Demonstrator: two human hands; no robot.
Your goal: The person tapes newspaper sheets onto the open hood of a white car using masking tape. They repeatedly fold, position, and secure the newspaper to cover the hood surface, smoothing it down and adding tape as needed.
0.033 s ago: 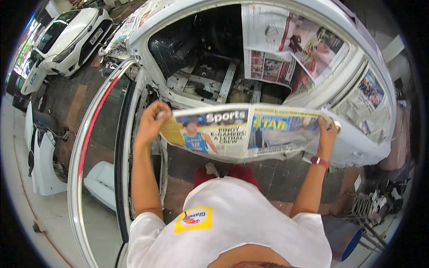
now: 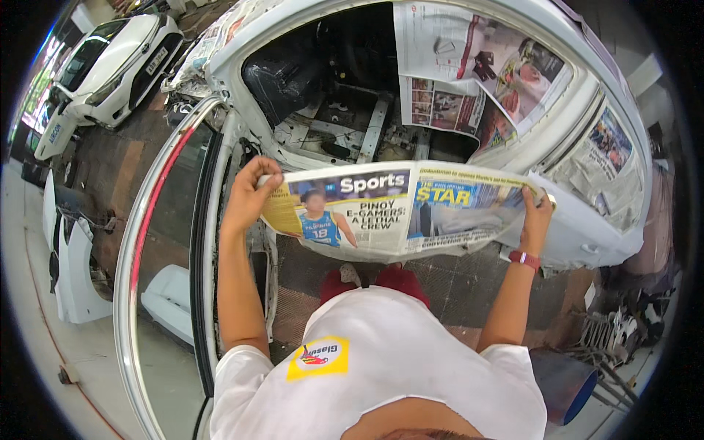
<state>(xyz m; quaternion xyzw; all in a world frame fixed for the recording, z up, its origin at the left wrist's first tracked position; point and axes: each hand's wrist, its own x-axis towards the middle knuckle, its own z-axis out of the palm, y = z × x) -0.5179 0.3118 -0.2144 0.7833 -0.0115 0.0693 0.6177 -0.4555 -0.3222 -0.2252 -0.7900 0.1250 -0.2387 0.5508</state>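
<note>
A newspaper (image 2: 381, 216) stretches across the centre of the frame, held up between two hands. The left hand (image 2: 249, 189), left of centre, pinches its upper left corner between thumb and curled fingers; the right hand (image 2: 538, 214), right of centre, pinches its right edge. Other newspaper sheets (image 2: 440, 51) cover part of the car body (image 2: 587, 238) at upper right. A white car (image 2: 121, 70) stands at upper left.

Your newspaper (image 2: 378, 220) is spread wide before you, a vertical fold near its middle; coloured photos and headlines cover the side facing you; its lower edge sags; your left hand (image 2: 253, 189) and right hand (image 2: 537, 214) grip opposite ends.
</note>
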